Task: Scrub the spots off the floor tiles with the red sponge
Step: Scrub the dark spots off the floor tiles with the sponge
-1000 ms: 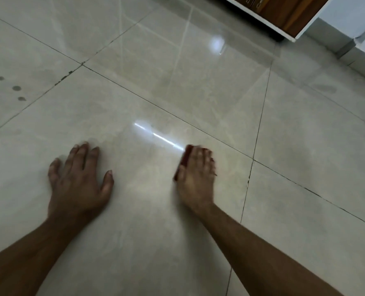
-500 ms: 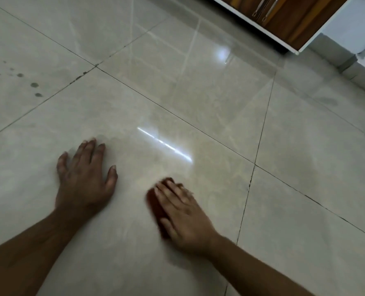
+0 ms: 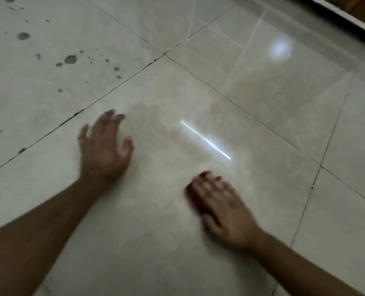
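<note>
The right hand [image 3: 224, 207] had drawn the flat red sponge [image 3: 193, 193] back toward the near edge, off the bright streak of reflected light [image 3: 205, 139] it was rubbing 1 second before. Its grip was closed down over the sponge, fingers spread across the top, pressing it to the glossy beige floor tiles [image 3: 262, 92]. The left hand [image 3: 104, 148] lay open and empty, palm braced on the same tile, blurred. The view had swung left, bringing the cluster of dark spots [image 3: 70, 59] on the far-left tile into fuller sight. Those spots looked untouched, well apart from the sponge, so the main scrubbing likely remained.
</note>
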